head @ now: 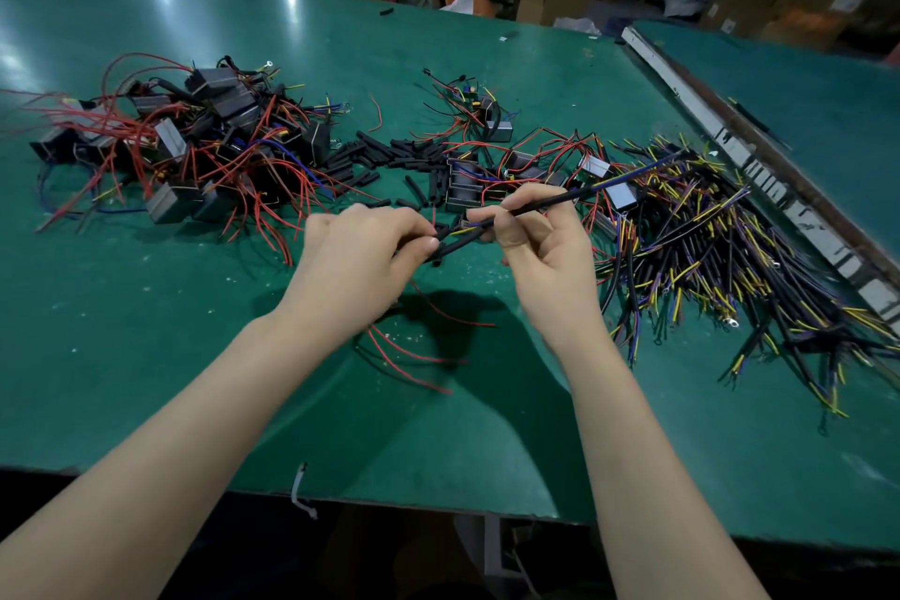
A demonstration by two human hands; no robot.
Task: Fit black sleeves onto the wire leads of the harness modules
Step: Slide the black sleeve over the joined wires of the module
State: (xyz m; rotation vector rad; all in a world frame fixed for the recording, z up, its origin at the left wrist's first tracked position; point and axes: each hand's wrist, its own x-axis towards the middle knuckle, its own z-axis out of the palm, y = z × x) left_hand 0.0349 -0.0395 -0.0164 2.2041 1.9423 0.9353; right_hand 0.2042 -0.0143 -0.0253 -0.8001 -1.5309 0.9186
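My left hand (363, 253) pinches a short black sleeve (453, 246) between thumb and fingers, just above the green table. My right hand (535, 239) pinches a long black-jacketed wire lead (584, 192) that runs up and to the right, its coloured inner wires pointing at the sleeve's end. Thin red wires (414, 351) hang from below my left hand onto the table. Loose black sleeves (389, 156) lie scattered beyond my hands. Whether a module sits under my left palm is hidden.
A heap of grey harness modules with red wires (195, 146) lies at the left. A few more modules (467, 180) sit behind my hands. A large pile of black, yellow and blue leads (721, 249) spreads at the right. The table's front edge (389, 504) is near.
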